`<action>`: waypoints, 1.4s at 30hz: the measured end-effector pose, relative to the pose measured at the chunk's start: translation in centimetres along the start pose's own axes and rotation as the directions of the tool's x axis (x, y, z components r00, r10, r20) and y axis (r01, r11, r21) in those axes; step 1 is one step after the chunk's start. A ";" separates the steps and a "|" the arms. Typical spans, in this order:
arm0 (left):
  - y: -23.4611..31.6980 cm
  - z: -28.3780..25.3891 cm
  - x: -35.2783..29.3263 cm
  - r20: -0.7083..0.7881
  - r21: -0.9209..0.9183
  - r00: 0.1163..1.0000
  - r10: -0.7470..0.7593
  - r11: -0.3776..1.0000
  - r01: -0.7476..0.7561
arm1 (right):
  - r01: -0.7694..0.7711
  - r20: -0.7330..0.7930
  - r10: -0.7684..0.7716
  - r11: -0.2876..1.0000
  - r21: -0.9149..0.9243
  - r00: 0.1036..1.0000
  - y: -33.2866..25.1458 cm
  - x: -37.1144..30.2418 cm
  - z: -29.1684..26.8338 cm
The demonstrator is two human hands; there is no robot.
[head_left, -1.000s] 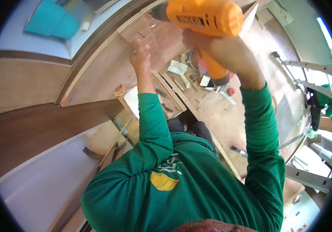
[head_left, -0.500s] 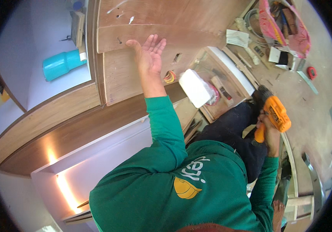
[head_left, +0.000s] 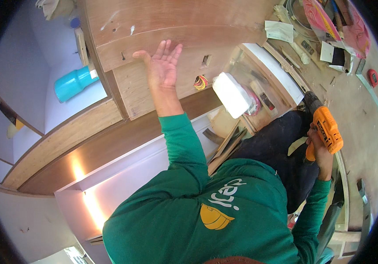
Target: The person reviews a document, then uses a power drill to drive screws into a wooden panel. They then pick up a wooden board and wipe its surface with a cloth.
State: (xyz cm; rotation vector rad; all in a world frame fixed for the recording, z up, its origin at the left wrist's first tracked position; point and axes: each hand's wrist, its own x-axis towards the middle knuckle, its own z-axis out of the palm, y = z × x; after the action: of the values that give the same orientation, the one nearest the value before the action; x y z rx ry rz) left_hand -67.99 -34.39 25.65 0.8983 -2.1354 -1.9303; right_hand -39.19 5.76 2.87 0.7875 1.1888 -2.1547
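My left hand (head_left: 162, 72) is open, palm up and fingers spread, beside a brown wooden panel (head_left: 140, 90). Whether its back touches the panel I cannot tell. A screw (head_left: 123, 56) sticks out of the panel left of the thumb. To the right of that hand are a rectangular cutout (head_left: 205, 60) and a hole with coloured wires (head_left: 200, 82). At the right, my right hand (head_left: 319, 141) grips the handle of an orange and black cordless drill (head_left: 327, 130), its black chuck pointing up and left. The fingers are wrapped round the grip.
A white plastic container (head_left: 232, 95) and a brush-like tool (head_left: 262, 94) rest on a wooden drawer unit. A pink bag of tools (head_left: 358, 37), a red tape measure (head_left: 373, 78) and a metal square (head_left: 368, 88) lie on the floor. A turquoise tumbler (head_left: 72, 83) lies in the left cabinet.
The view has shifted, so the panel sits further left and the drill further right in the picture. My left hand stays open by the panel; my right still holds the drill.
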 end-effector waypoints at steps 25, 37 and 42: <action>-0.9 4.7 -1.2 -0.353 -0.117 0.909 0.221 0.953 -0.278 | 0.197 0.131 -0.197 0.980 0.013 0.972 -2.3 2.8 9.0; 6.0 0.5 -2.4 0.069 -0.389 0.943 0.326 0.879 -0.275 | 0.257 0.129 -0.249 0.965 -0.048 0.960 -4.2 0.0 10.6; 5.7 0.0 -2.2 0.088 -0.377 0.940 0.330 0.885 -0.275 | 0.171 0.076 -0.165 0.982 -0.081 0.983 -2.2 -0.1 9.0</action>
State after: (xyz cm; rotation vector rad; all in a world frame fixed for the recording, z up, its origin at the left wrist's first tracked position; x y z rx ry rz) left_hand -68.11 -33.23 31.65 0.3368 -1.7653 -2.1683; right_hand -42.69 -1.10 8.09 0.5883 1.3458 -2.2279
